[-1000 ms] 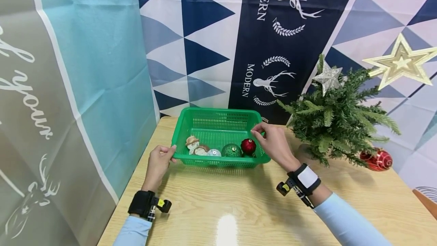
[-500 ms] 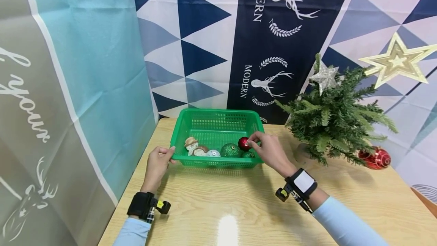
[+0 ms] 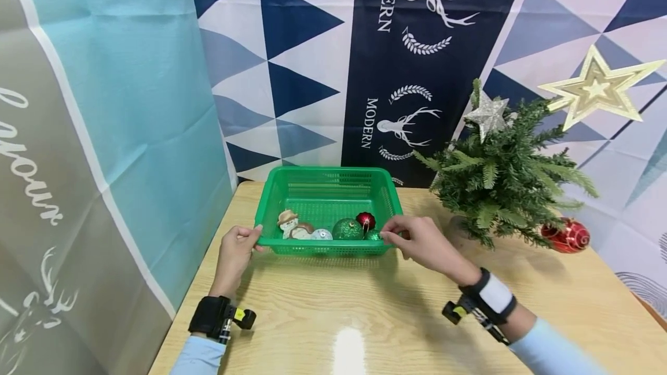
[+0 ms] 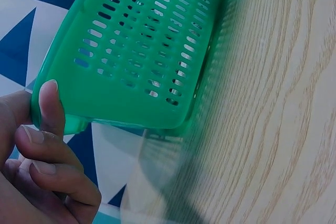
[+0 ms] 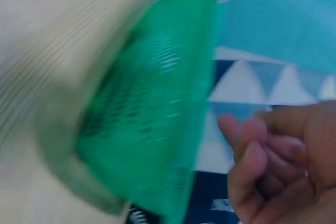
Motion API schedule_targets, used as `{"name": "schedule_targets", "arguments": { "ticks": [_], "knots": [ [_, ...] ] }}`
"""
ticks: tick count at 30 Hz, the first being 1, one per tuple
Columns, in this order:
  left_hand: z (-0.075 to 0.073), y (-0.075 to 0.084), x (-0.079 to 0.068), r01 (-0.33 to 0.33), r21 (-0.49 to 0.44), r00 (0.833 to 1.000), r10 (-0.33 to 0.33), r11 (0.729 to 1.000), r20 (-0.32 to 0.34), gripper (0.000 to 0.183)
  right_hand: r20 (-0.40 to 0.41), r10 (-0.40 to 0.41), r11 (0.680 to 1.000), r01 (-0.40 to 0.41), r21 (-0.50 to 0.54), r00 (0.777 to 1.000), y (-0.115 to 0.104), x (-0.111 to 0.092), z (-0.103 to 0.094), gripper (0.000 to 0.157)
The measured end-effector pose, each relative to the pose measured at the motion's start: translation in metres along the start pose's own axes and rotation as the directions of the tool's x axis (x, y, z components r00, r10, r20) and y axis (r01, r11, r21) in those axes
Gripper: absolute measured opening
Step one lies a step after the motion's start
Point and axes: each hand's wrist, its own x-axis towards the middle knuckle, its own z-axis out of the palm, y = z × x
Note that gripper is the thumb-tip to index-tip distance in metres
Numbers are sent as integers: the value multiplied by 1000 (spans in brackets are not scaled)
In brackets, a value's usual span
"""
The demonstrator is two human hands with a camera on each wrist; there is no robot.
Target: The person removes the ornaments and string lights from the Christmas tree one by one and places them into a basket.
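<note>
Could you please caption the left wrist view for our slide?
Left hand gripping a slotted green basket by its edge, tabletop beneath.

Room above basket; tree blocks right, backdrop rear.

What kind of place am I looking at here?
Probably an indoor tabletop set up for holiday decorating: a small evergreen tree stands on a wooden table, beside a green basket of ornaments, with creased, patterned sheets behind.

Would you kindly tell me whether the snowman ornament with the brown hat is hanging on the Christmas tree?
No, the snowman ornament lies inside the green plastic basket.
</note>
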Motion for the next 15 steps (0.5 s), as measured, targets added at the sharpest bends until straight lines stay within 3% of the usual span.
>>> {"name": "schedule_targets", "arguments": {
  "ticks": [2, 4, 6, 8, 10, 12, 13, 15],
  "knots": [
    [-3, -1, -2, 13, 11, 1000, -12, 1000, -7, 34, 53, -65, 997, 63, 35, 996, -14, -10, -21, 5],
    [-8, -4, -7, 29, 22, 999, -28, 999, -15, 35, 49, -186, 983, 186, 5, 981, -28, -17, -49, 8],
    [-13, -8, -12, 44, 33, 999, -43, 998, -21, 38, -23, -304, 949, 300, -96, 953, -38, -23, -84, 13],
    [-18, -11, -17, 53, 40, 998, -52, 998, -26, 40, -155, -360, 917, 317, -243, 920, -44, -28, -126, 16],
    [-21, -12, -18, 51, 39, 998, -50, 998, -29, 43, -305, -289, 934, 196, -300, 907, -44, -31, -173, 15],
    [-22, -11, -17, 47, 35, 998, -45, 998, -35, 44, -475, -158, 968, 42, -246, 865, -32, -34, -218, 14],
    [-21, -10, -16, 42, 35, 999, -41, 999, -37, 44, -557, -84, 979, -35, -200, 826, -22, -36, -238, 15],
    [-21, -8, -13, 33, 39, 999, -32, 999, -35, 44, -703, 71, 982, -172, -74, 707, 10, -40, -273, 20]
  ]
}}
